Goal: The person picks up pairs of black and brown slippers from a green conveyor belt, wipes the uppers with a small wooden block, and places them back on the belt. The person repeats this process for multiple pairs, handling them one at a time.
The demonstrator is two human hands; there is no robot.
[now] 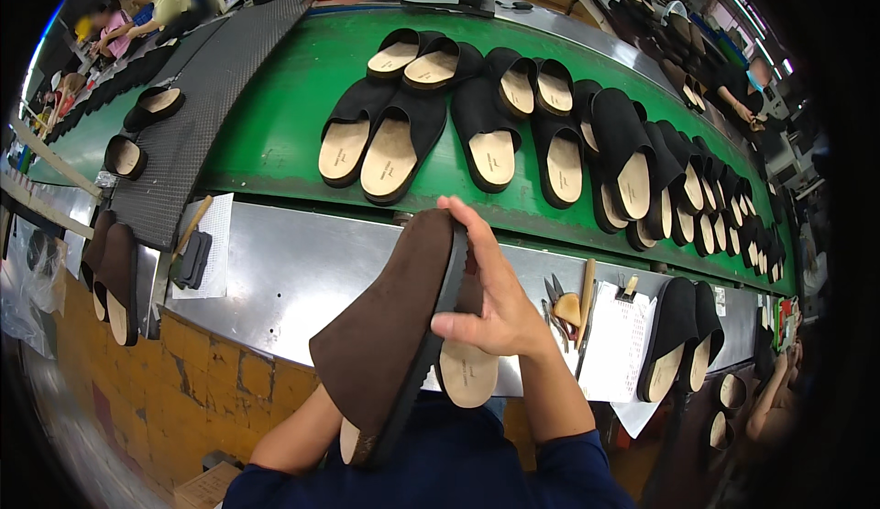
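A brown clog (390,303) with a dark sole is held up on its side before me, toe upward. My right hand (502,303) is closed on it, thumb along the sole's edge and fingers reaching up to the toe. Behind the hand shows a second brown clog (469,376), its beige footbed facing up; whether the hand also touches this one I cannot tell. My left forearm (301,431) comes in from below and runs behind the first clog, which hides the left hand and its fingers. Both clogs are over the near edge of the metal bench (266,275).
Black clogs (403,147) stand in rows on the green conveyor (266,133) beyond. At right lie scissors (557,300), a clipboard (616,339) and a black pair (674,330). More brown clogs (117,275) sit at left. Co-workers (163,5) are farther off.
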